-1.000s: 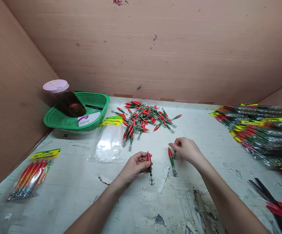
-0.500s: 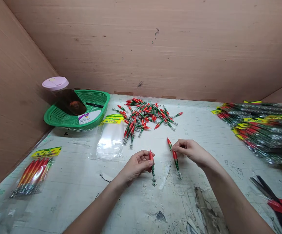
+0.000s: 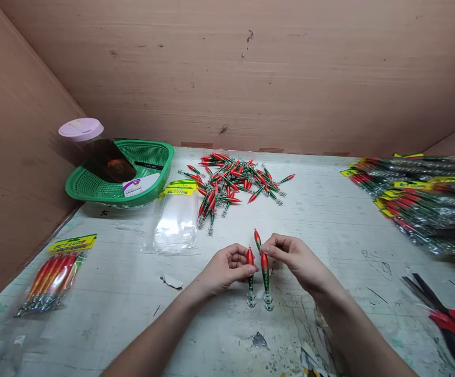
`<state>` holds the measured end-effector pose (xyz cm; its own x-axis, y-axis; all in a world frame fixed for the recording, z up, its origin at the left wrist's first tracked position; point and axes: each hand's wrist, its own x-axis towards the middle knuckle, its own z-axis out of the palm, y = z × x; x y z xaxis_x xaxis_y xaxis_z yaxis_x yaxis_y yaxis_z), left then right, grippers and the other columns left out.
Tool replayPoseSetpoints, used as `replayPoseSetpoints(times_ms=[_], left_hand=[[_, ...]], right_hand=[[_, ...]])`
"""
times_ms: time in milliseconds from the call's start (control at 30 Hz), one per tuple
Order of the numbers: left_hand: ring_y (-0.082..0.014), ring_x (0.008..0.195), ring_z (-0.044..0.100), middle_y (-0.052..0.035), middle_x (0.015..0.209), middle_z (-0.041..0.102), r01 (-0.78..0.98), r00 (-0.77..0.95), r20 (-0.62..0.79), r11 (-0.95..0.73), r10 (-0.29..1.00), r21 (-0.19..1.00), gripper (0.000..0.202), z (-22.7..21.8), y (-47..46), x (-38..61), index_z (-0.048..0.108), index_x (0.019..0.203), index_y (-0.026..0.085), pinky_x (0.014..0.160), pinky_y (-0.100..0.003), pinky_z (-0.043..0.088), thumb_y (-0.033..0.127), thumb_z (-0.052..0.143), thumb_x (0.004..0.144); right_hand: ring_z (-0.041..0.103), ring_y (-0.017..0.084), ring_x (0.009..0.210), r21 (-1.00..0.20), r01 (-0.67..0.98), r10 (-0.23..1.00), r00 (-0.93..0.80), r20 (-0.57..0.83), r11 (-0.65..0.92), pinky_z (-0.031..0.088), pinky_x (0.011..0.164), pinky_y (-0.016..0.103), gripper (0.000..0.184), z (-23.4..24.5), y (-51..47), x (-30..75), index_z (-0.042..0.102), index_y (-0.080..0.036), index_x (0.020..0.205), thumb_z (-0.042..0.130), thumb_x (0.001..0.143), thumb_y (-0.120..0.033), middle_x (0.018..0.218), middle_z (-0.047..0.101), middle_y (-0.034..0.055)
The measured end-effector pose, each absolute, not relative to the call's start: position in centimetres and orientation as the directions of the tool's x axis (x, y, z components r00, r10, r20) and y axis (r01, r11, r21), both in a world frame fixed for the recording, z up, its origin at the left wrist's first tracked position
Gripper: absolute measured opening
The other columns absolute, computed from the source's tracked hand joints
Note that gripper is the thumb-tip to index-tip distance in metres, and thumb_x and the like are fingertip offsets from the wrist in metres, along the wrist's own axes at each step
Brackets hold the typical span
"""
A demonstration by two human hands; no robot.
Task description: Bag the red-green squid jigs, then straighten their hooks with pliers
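Note:
My left hand (image 3: 224, 270) pinches one red-and-green squid lure (image 3: 250, 277), which hangs hooks-down over the table. My right hand (image 3: 293, 259) is closed on two more such lures: one (image 3: 265, 280) hangs upright right beside the left hand's lure, the other (image 3: 257, 239) sticks up and to the left from the fingers. The hands nearly touch. A pile of loose lures (image 3: 233, 184) lies farther back on the table. Empty clear bags with yellow headers (image 3: 175, 220) lie left of the pile.
A green basket (image 3: 93, 189) with a pink-lidded jar (image 3: 93, 149) stands at the back left. A filled lure pack (image 3: 54, 277) lies at the left edge. Several filled packs (image 3: 419, 204) are stacked on the right. Red-handled scissors (image 3: 443, 322) lie near the right front. Wooden walls enclose the table.
My right hand has carried its two lures left, next to the lure in my left hand. The left hand has shifted slightly right and toward me.

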<state>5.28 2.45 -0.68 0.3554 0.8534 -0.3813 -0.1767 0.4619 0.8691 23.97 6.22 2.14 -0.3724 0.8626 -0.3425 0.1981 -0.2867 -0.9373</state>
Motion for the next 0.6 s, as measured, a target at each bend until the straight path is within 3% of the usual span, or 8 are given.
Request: replayPoseSetpoints(times_ms=[333, 500, 600], left_hand=[[-0.0104, 0.064, 0.049, 0.0025, 0.07, 0.056, -0.112, 0.369, -0.383, 0.45, 0.847, 0.886, 0.043, -0.7, 2.1, 5.5, 0.058, 0.077, 0.015, 0.065, -0.026, 0.039, 0.043, 0.083, 0.057], [-0.0112, 0.066, 0.049, 0.0026, 0.069, 0.055, -0.094, 0.371, -0.384, 0.446, 0.845, 0.89, 0.039, -0.3, 2.2, 5.3, 0.059, 0.074, 0.015, 0.067, -0.026, 0.038, 0.041, 0.082, 0.058], [-0.0111, 0.066, 0.049, 0.0022, 0.069, 0.056, -0.089, 0.389, -0.382, 0.447, 0.838, 0.89, 0.036, 0.1, 2.3, 5.2, 0.058, 0.073, 0.015, 0.066, -0.025, 0.038, 0.041, 0.08, 0.061]], right_hand=[[0.039, 0.01, 0.054, -0.924, 0.259, 0.89, -0.289, -0.352, -0.281, 0.031, 0.053, 0.026, 0.035, 1.6, 5.3, 21.3, 0.052, -0.019, 0.058, 0.072, 0.064, -0.047, 0.056, 0.048, -0.004], [0.046, 0.012, 0.06, -0.933, 0.249, 0.908, -0.266, -0.324, -0.26, 0.035, 0.056, 0.026, 0.037, 1.5, 5.5, 21.8, 0.059, -0.018, 0.067, 0.073, 0.063, -0.052, 0.062, 0.054, -0.0018], [0.045, 0.01, 0.055, -0.923, 0.225, 0.915, -0.19, -0.356, -0.312, 0.032, 0.05, 0.024, 0.044, 1.0, 6.3, 22.7, 0.056, -0.019, 0.077, 0.069, 0.067, -0.06, 0.065, 0.055, -0.0025]])
